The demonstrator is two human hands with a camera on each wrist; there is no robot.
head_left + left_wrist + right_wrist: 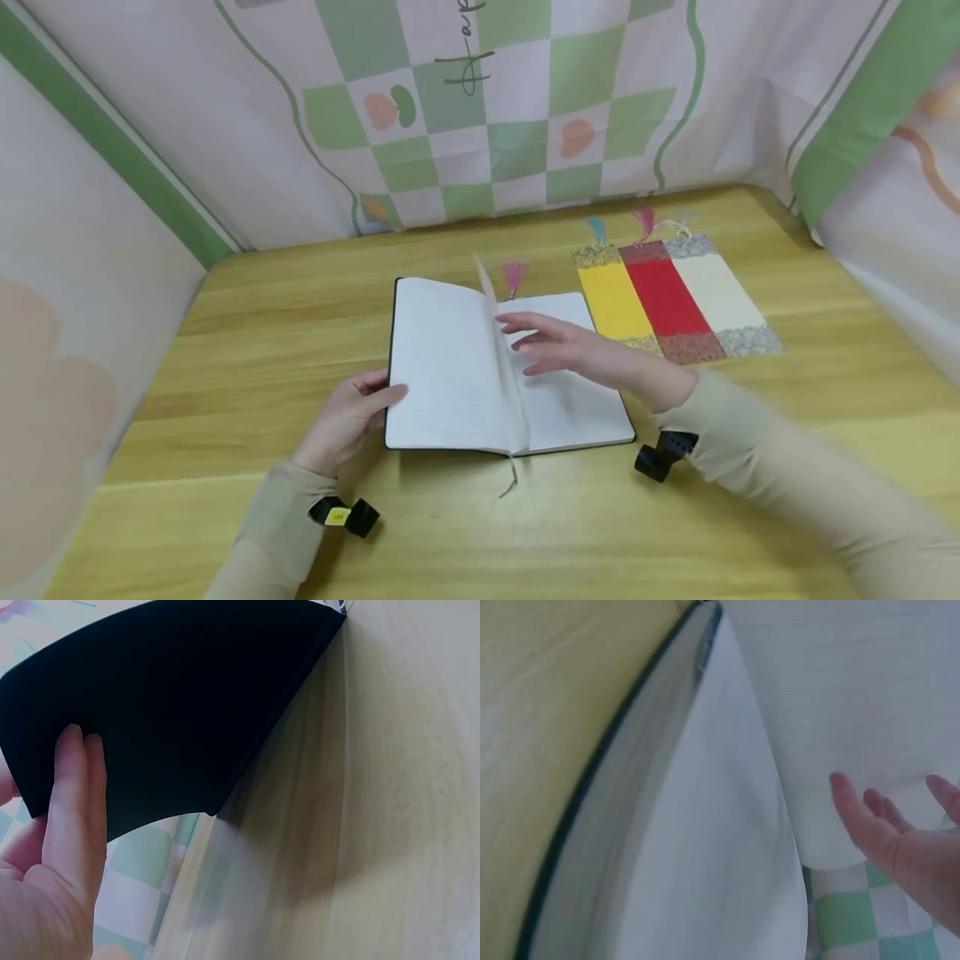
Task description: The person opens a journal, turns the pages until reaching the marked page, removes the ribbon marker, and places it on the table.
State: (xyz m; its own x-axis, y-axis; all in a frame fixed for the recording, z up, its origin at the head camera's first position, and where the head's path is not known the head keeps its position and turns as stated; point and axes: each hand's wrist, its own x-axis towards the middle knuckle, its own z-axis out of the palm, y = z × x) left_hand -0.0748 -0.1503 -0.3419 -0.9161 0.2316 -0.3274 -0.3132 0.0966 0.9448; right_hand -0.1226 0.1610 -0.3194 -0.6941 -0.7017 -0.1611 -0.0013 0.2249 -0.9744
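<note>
A black-covered notebook lies open on the table, its left side lifted off the wood. My left hand grips that left edge, thumb on the page and fingers flat against the black cover behind. A single leaf stands up near the spine. Over the right-hand page hovers my right hand, its fingers spread and loosely bent beside the leaf, nothing held. A pink tassel sticks out past the notebook's top edge; what it hangs from is mostly hidden. The notebook's thin ribbon trails below the spine.
To the right of the notebook lie three tasselled bookmarks side by side: yellow, red and cream. The wooden table ends at a hanging checked cloth at the back.
</note>
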